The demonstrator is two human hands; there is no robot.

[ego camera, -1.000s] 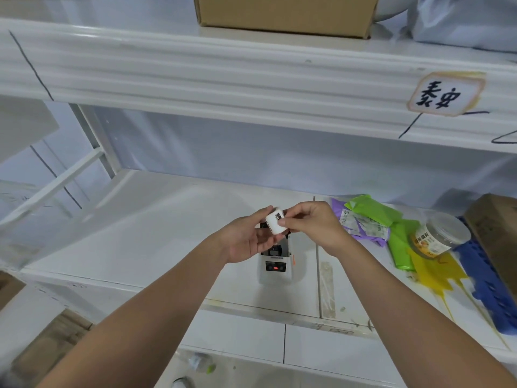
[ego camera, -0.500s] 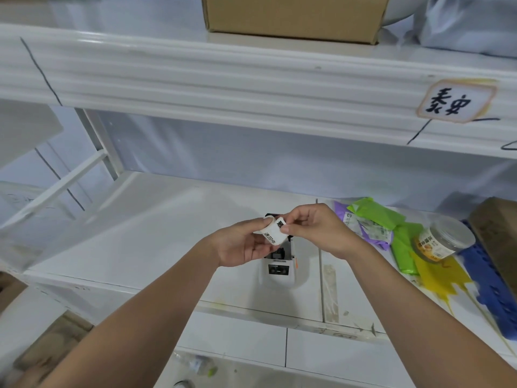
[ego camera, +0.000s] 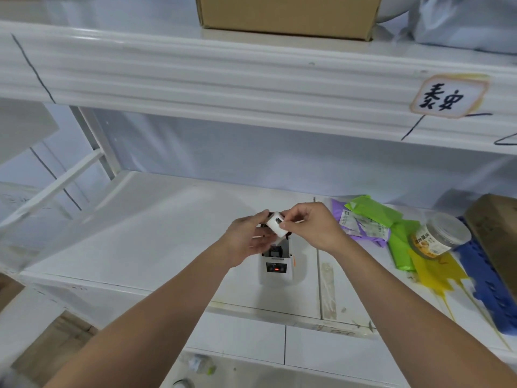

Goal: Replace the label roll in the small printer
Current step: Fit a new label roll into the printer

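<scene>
Just above the small printer [ego camera: 276, 264] on the shelf [ego camera: 156, 236], I am pinching the label roll [ego camera: 275, 224] between my left hand [ego camera: 247, 239] and right hand [ego camera: 310, 225]; its bay is gaping open, so seating the roll and closing up are remaining, I judge

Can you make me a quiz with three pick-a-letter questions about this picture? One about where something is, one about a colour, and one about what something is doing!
1. Where is the label roll?
A. Inside the printer
B. Held between both hands, above the printer
C. On the top shelf

2. What colour is the small light on the printer?
A. Red
B. Blue
C. Green

3. How is the printer's lid?
A. Shut
B. Taped over
C. Open

Answers:
1 B: the left hand and right hand pinch the roll above the printer.
2 A: a red dot glows on its dark front panel.
3 C: its dark inside shows under the roll.
</scene>
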